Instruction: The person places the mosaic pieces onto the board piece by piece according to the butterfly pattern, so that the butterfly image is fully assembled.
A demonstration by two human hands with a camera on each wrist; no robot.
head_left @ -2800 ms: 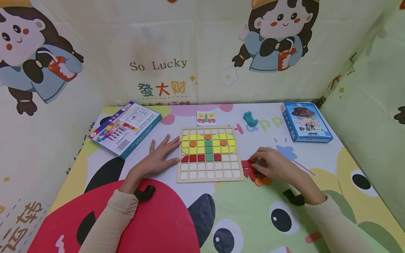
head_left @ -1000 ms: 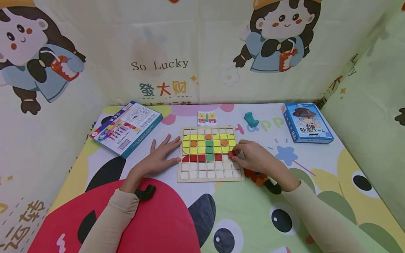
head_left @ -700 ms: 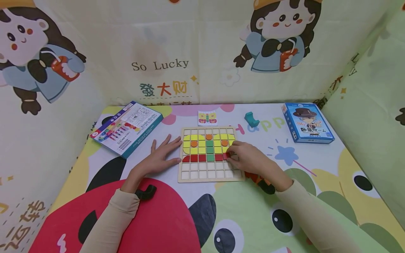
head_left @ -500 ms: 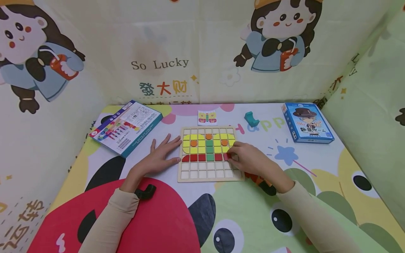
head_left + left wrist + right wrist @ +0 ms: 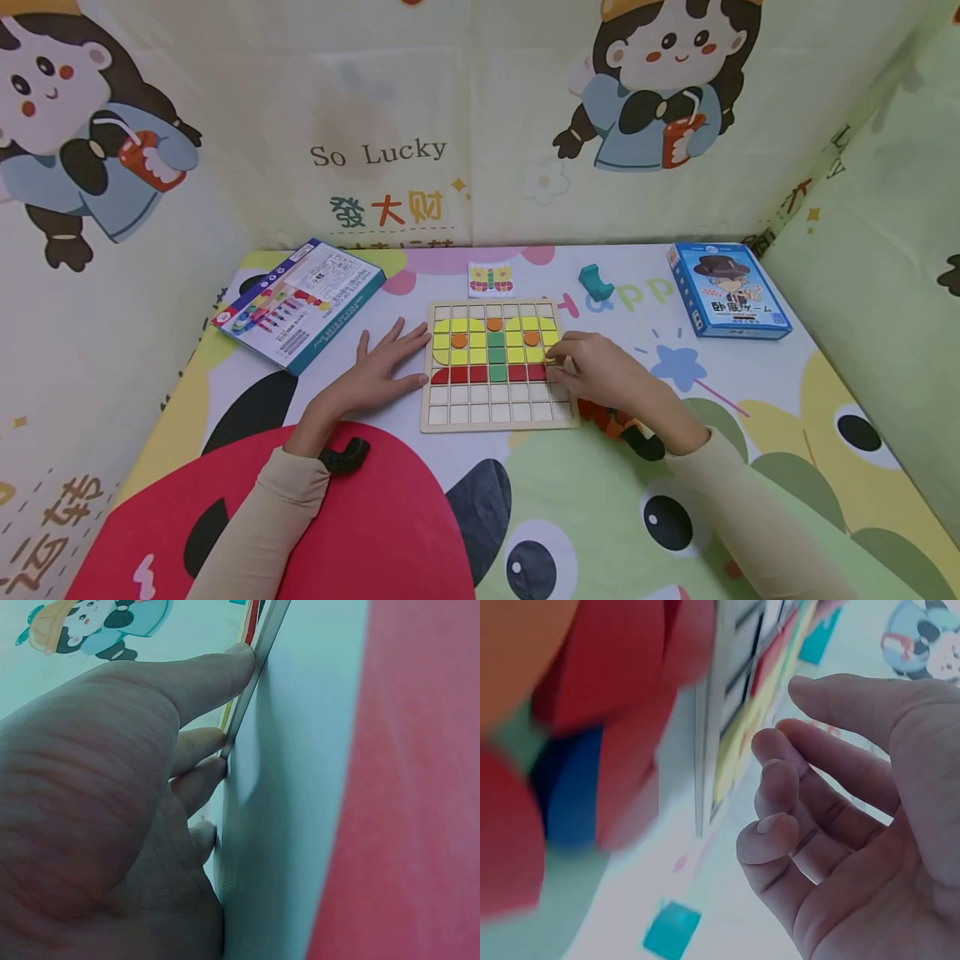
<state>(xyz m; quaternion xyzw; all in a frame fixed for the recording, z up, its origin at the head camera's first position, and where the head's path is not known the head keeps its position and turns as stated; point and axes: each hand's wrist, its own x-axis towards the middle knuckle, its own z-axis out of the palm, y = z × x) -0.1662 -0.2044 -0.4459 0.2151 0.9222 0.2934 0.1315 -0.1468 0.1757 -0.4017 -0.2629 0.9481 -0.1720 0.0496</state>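
A wooden grid board [image 5: 501, 429] lies mid-table, its upper cells filled with yellow, orange and green tiles. Below them runs a row of red tiles [image 5: 536, 372], broken by one green square. My left hand [image 5: 378, 371] lies with fingers spread, fingertips against the board's left edge; the left wrist view shows the thumb [image 5: 217, 679] touching that edge. Over the board's right side is my right hand [image 5: 611, 375], just right of the last red tile. In the right wrist view its fingers are loosely bent, thumb apart, nothing between them. Partly under the wrist lies a pile of loose tiles [image 5: 592, 412].
Behind the board lies a small butterfly picture card [image 5: 491, 280], with a teal curved block [image 5: 596, 283] to its right. A game box [image 5: 300, 304] lies at the back left and a blue box [image 5: 727, 290] at the back right.
My right hand went from the pile to the board with a red square tile, set it at the right end of the red row, let go and drew back slightly right. The left hand stays.
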